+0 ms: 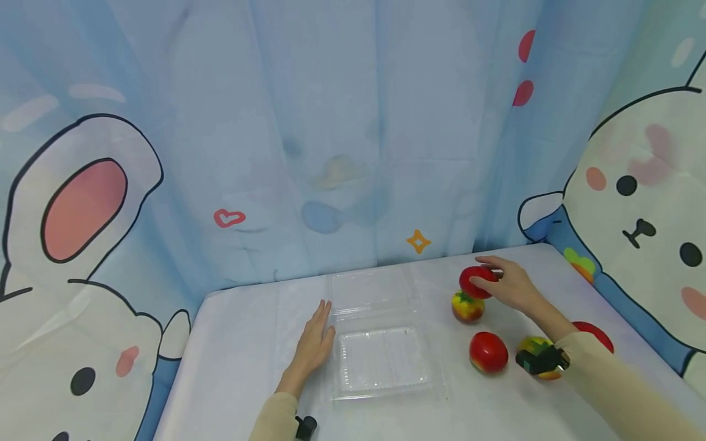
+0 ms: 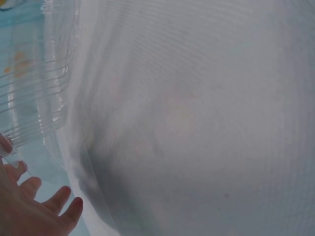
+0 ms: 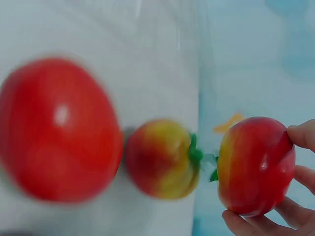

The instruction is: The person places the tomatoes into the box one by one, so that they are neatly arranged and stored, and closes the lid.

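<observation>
My right hand (image 1: 514,286) pinches a red fruit (image 3: 258,167) with a yellowish side and green leafy top between thumb and fingers. In the head view the held fruit appears just above a yellow-and-red fruit (image 1: 467,308); in the right wrist view it is off the table. Fingers extended, my left hand (image 1: 315,344) lies along the left side of a clear plastic clamshell box (image 1: 386,361). The box stands with its lid (image 1: 371,290) folded back. In the left wrist view the fingers (image 2: 59,199) are beside the clear plastic; whether they press it I cannot tell.
A red fruit (image 1: 488,352) sits right of the box. Further right, a green-and-yellow fruit (image 1: 534,344) and another red fruit (image 1: 594,334) are partly hidden by my right forearm. The white-covered table (image 1: 242,367) meets a printed blue curtain (image 1: 331,153) at the back.
</observation>
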A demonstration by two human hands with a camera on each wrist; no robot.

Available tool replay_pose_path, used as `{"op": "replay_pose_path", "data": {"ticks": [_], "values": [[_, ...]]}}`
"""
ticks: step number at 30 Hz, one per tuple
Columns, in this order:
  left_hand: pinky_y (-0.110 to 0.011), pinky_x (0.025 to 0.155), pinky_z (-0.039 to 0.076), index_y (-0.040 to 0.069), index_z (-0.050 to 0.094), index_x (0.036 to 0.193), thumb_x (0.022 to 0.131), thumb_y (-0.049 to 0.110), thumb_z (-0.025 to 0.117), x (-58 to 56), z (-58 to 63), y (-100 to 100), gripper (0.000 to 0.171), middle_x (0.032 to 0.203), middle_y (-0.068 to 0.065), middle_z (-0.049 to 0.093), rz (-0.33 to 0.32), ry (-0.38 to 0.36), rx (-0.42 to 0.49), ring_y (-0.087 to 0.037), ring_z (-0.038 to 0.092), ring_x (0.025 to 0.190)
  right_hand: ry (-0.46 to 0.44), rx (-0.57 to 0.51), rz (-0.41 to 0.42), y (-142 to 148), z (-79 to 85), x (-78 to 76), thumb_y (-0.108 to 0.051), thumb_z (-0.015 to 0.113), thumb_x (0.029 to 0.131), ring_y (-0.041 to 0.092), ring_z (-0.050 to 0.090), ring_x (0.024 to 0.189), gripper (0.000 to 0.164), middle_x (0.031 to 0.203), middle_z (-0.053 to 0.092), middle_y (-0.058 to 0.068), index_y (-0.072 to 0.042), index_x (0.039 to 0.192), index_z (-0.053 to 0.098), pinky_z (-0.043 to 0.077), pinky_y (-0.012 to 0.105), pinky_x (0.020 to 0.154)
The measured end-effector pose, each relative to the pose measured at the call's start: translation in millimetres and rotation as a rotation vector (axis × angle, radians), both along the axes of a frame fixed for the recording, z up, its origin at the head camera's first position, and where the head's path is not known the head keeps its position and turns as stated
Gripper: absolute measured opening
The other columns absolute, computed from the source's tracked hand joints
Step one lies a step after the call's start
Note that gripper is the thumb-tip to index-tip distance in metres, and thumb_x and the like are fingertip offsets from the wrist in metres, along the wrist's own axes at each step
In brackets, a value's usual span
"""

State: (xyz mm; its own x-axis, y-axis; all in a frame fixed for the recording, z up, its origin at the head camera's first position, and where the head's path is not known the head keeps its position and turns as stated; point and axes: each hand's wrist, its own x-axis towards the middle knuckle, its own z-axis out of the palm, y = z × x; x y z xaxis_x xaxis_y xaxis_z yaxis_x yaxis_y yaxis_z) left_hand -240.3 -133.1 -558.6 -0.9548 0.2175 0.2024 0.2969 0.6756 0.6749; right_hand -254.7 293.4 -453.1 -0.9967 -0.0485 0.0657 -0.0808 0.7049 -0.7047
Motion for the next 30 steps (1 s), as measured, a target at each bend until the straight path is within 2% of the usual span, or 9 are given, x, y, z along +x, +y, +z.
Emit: {"op": "replay_pose_path", "data": {"ticks": [7, 15, 23, 30], "values": [[-0.058, 0.113, 0.028, 0.001, 0.032, 0.152, 0.099, 0.015, 0.04, 1.0, 5.5, 1.4, 0.056, 0.159, -0.02, 0.026, -0.005, 0.006, -0.005, -0.043, 0.032, 0.141, 0.072, -0.062, 0.102, -52.2, 10.7, 1.9, -0.025, 0.071, 0.091, 0.051, 0.05, 0.118, 0.057, 0.136, 0.051, 0.029, 0.0, 0.139, 0.051, 0.058, 0.05, 0.079], [-0.058, 0.113, 0.028, 0.001, 0.032, 0.152, 0.098, 0.015, 0.041, 2.0, 6.3, 2.1, 0.056, 0.159, -0.021, 0.026, -0.01, -0.006, -0.001, -0.043, 0.031, 0.141, 0.143, -0.138, 0.175, -102.6, 5.3, 4.2, -0.02, 0.075, 0.087, 0.043, 0.055, 0.113, 0.054, 0.131, 0.057, 0.024, -0.002, 0.135, 0.058, 0.059, 0.044, 0.077], [-0.057, 0.113, 0.028, 0.002, 0.032, 0.153, 0.099, 0.016, 0.041, 1.4, 3.4, 2.1, 0.056, 0.159, -0.019, 0.026, 0.002, -0.015, -0.009, -0.042, 0.031, 0.142, 0.113, -0.168, 0.222, -144.2, -6.2, 8.7, -0.017, 0.076, 0.086, 0.04, 0.056, 0.111, 0.05, 0.131, 0.058, 0.021, -0.004, 0.131, 0.061, 0.059, 0.042, 0.079], [-0.059, 0.112, 0.029, 0.004, 0.033, 0.153, 0.1, 0.016, 0.042, 2.3, 3.3, 2.8, 0.055, 0.159, -0.017, 0.027, 0.019, -0.03, -0.012, -0.04, 0.031, 0.142, 0.071, -0.205, 0.255, -181.1, -24.8, 17.5, -0.017, 0.079, 0.083, 0.034, 0.057, 0.11, 0.05, 0.124, 0.061, 0.015, -0.007, 0.129, 0.063, 0.059, 0.04, 0.08]]}}
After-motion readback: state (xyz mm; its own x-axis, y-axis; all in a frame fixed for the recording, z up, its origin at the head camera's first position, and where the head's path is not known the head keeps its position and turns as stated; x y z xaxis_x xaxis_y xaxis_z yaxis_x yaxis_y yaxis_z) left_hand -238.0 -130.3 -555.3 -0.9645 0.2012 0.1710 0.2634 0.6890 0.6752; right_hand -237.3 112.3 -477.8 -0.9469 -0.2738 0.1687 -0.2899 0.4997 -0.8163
